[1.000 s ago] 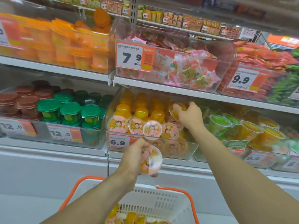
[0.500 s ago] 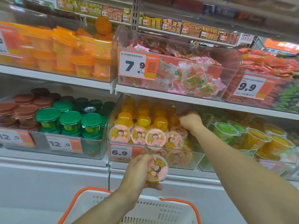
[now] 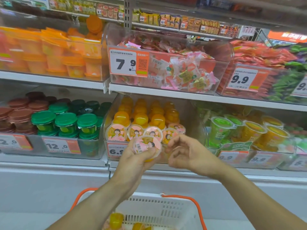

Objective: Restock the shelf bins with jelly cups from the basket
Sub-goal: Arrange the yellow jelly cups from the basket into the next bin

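1. At the far left of the lower shelf, a bin of green-lidded cups (image 3: 66,122) is seen; it plays no part in this step.
2. A jelly cup (image 3: 147,146) is gripped in the left hand (image 3: 137,158), fingers curled round its base, pink lid facing up, just in front of the 6.9 bin (image 3: 116,151).
3. That bin already carries a front row of matching cups with orange cups stacked behind.
4. The right hand (image 3: 186,153) is held just beside the cup, fingers loosely curled and holding nothing.
5. The cup is best passed across or set lid-forward into the front row, aligned with its neighbours.
6. More cups remain in the basket (image 3: 159,211) below.
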